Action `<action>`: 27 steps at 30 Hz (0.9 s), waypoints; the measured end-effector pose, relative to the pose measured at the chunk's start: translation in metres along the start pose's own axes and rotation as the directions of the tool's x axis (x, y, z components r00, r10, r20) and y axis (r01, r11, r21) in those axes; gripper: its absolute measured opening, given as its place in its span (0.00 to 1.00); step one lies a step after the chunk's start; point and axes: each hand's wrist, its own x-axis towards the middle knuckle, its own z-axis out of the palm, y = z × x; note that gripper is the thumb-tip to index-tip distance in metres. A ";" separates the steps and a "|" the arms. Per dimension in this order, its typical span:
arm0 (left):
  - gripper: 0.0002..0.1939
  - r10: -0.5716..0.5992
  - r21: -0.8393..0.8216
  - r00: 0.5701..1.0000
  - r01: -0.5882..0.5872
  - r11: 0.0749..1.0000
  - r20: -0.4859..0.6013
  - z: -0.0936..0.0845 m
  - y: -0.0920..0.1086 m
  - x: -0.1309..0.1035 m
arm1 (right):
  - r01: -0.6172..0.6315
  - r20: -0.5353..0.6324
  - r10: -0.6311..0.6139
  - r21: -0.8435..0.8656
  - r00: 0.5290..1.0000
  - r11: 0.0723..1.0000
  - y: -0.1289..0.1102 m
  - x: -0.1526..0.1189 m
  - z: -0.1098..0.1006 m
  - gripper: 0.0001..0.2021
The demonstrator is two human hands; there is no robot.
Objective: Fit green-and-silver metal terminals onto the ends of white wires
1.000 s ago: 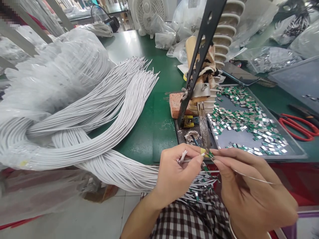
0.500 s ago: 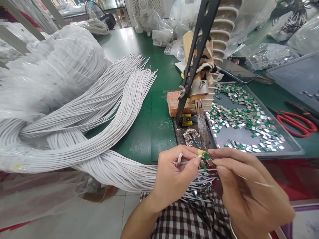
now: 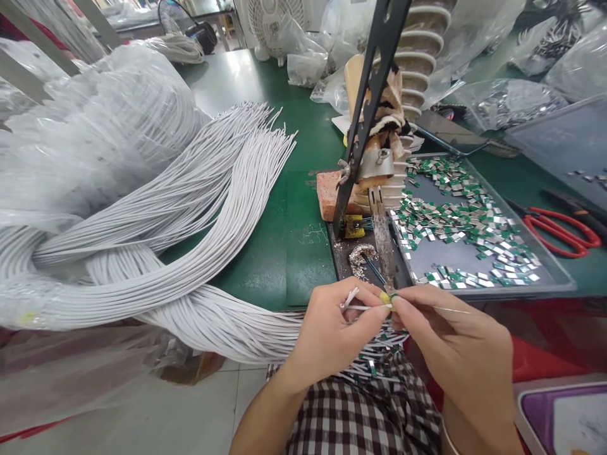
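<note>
My left hand is closed on a white cable, its end pinched between thumb and index finger; other white cable ends poke out of the curled fingers. Yellow wrapping covers the index fingertip. My right hand pinches a small green circuit board, mostly hidden by the fingertips. A thin solder-like wire runs through that hand. Both sets of fingertips meet just under the tip of a soldering iron, clamped pointing down. Below them, white cables with green boards hang over my lap.
A clear tray of small boards lies to the right, beside red-handled scissors. Bundled white cables fill the left. A brick, black perforated bracket and ribbed hose stand around the iron.
My right hand has turned and closed in, its fingers drawn together at the board. The left fingertips and cable end have shifted slightly right, towards the iron tip.
</note>
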 end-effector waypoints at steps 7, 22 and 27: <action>0.07 0.017 -0.130 0.997 -0.026 0.991 -0.070 0.001 0.005 0.001 | 0.047 -0.165 -0.062 -0.089 0.984 0.995 0.003 -0.010 0.005 0.12; 0.07 0.025 -0.246 0.994 -0.050 0.968 -0.104 -0.002 0.008 0.006 | 0.234 -0.195 -0.251 -0.107 0.948 0.966 -0.011 -0.007 0.005 0.20; 0.07 -0.001 -0.228 0.997 -0.018 0.974 -0.083 -0.004 0.002 0.002 | 0.189 -0.193 -0.184 0.007 0.964 0.982 -0.005 -0.009 0.006 0.18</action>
